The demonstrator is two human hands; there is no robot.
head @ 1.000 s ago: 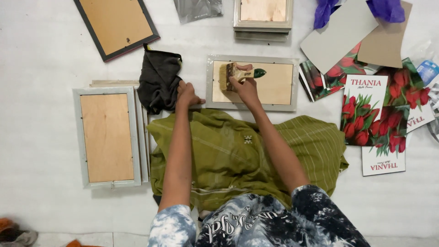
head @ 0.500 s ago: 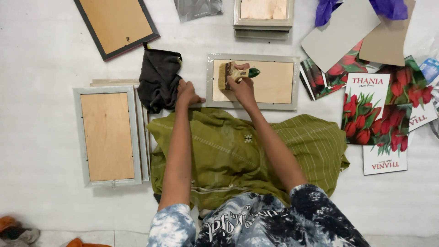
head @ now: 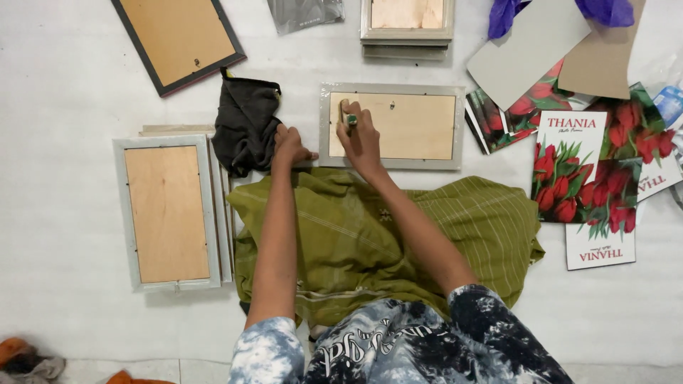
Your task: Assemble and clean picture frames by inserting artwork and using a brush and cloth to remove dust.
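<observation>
A grey picture frame [head: 390, 162] lies face down in front of me, its plywood back up. My right hand [head: 361, 141] rests on the left part of that back. Its fingers are closed on a small tool [head: 350, 119] with a green part, which is mostly hidden under them. My left hand [head: 287, 146] sits curled on the floor just left of the frame. Its thumb reaches the frame's lower left corner, and it lies beside a black cloth [head: 245, 124]. A green striped cloth [head: 356, 235] covers my lap.
Another grey frame [head: 167, 206] lies face down at the left on thin boards. A black frame [head: 178, 39] lies at the top left and a stack of frames [head: 407, 28] at the top. Tulip prints [head: 590, 171], cardboard sheets [head: 530, 50] and purple plastic [head: 605, 11] lie at the right.
My right hand has slid a little left and down over the tool, which showed beside the fingers before and is now nearly covered. My left hand has stayed put.
</observation>
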